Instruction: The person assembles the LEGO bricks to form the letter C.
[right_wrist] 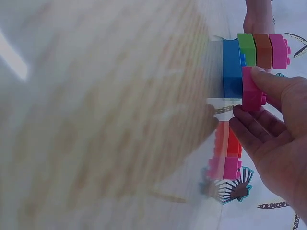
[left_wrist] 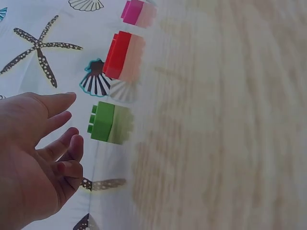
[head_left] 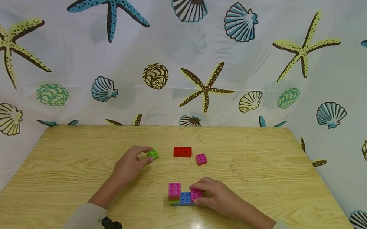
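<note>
My right hand (head_left: 219, 196) pinches a pink toy building brick (right_wrist: 250, 88) between thumb and fingers. That brick sits at the right end of a long blue brick (head_left: 185, 198). Rising from the blue brick's left end is a stack: a green brick (right_wrist: 246, 49), a reddish-brown brick (right_wrist: 263, 51) and a pink brick (head_left: 174, 189) on top. Farther back, my left hand (head_left: 131, 165) reaches toward a small lime-green brick (head_left: 153, 154), thumb and forefinger parted around it. A gap shows between those fingers and the green brick (left_wrist: 102, 121) in the left wrist view.
A red brick (head_left: 182, 152) lies to the right of the lime-green one, with a loose pink brick (head_left: 201, 159) just beyond it. All stand on a wooden table (head_left: 259, 166). A cloth printed with shells and starfish (head_left: 163, 49) hangs behind the table and at its sides.
</note>
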A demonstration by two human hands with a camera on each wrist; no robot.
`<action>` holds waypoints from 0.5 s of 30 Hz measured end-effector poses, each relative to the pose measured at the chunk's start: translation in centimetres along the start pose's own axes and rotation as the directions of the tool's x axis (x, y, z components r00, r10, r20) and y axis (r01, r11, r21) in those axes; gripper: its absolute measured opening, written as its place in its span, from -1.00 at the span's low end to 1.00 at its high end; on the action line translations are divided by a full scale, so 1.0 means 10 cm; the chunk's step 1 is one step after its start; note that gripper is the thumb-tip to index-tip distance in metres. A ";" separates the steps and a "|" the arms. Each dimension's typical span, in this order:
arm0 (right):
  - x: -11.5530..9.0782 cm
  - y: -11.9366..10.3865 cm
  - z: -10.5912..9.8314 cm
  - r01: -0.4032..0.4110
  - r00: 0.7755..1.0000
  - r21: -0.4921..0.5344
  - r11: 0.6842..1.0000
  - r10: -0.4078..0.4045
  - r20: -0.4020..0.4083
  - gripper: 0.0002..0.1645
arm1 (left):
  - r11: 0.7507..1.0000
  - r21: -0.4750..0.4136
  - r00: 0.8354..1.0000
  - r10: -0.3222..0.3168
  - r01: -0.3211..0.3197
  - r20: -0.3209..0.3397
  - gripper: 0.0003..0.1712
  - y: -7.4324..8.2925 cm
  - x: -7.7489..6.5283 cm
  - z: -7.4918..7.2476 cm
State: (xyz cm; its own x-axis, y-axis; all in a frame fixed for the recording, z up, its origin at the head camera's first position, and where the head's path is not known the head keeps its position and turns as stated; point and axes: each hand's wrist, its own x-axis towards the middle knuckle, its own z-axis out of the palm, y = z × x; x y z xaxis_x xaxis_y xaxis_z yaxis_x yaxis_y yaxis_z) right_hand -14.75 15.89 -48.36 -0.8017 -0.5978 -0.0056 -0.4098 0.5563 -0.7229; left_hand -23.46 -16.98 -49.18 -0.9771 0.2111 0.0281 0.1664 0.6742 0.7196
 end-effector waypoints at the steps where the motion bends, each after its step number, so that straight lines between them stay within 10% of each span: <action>1: 0.00 0.00 0.00 -0.002 1.000 0.000 1.000 0.002 0.002 -0.53 | 1.000 0.007 1.000 -0.005 0.005 0.005 -0.48 -0.02 0.02 0.00; 15: 0.00 -0.03 -0.02 -0.019 1.000 -0.006 1.000 0.019 0.017 -0.54 | 0.999 0.045 0.999 -0.023 0.022 0.027 -0.40 -0.12 0.21 0.10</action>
State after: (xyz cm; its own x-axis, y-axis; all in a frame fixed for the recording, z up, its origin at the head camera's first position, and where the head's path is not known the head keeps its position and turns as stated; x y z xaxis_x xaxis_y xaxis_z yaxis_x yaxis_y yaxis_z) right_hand -14.69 15.90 -48.03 -0.8021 -0.5964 -0.0310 -0.3968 0.5711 -0.7186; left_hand -25.54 -16.64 -50.73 -0.9766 0.2149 -0.0073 0.1510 0.7099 0.6879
